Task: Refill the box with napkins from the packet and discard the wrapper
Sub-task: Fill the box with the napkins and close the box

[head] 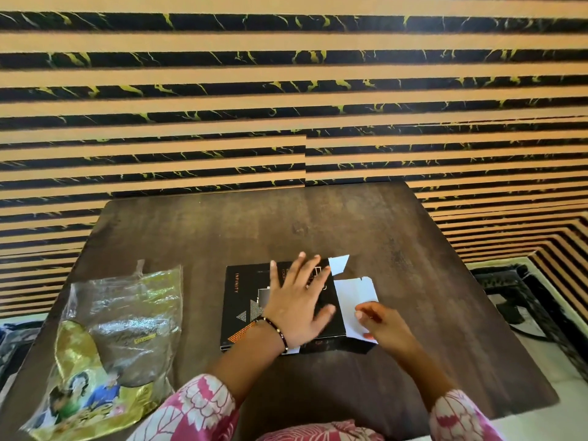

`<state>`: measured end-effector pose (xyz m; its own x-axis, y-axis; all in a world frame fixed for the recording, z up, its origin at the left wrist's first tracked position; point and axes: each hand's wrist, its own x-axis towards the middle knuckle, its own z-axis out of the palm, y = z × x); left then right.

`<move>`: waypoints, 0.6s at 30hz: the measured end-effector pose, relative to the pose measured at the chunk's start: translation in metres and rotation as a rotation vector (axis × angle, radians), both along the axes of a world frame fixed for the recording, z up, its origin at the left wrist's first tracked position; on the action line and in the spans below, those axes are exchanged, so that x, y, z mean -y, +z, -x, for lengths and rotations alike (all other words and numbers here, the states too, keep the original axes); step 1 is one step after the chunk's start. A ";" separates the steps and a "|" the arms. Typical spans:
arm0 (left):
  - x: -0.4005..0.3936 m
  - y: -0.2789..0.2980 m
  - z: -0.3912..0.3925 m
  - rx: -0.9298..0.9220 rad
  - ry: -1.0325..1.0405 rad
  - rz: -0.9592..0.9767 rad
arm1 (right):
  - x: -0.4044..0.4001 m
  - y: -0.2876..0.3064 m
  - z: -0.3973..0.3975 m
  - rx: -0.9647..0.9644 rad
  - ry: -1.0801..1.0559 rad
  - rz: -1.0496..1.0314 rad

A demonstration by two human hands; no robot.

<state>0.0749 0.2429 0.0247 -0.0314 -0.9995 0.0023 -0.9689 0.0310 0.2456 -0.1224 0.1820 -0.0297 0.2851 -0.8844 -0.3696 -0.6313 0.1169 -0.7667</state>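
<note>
The black box (280, 305) lies flat mid-surface, long axis running left to right, its white end flap (358, 302) open toward the right. The left hand (299, 308) presses down on the lid, fingers spread wide — the right hand (380, 323) pinches that flap. Closing seems the step in hand; the flap needs tucking in, then the emptied wrapper (114, 345) at left — binning

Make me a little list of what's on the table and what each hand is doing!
table: dark wooden top
box: black box, lying flat, white end flap open on its right
left hand: left hand spread flat on the box
right hand: right hand pinching the white end flap
packet: clear and gold wrapper, left of the box, looks empty
napkins: none visible
</note>
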 end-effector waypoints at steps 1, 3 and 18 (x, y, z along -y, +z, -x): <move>0.000 -0.001 0.007 -0.025 0.014 -0.022 | 0.001 0.001 -0.004 -0.004 -0.006 0.002; 0.000 -0.006 0.021 -0.038 0.048 -0.094 | 0.008 0.004 -0.014 0.030 -0.057 0.004; 0.000 -0.012 0.036 0.089 0.125 -0.093 | 0.049 0.050 -0.064 0.276 -0.167 -0.113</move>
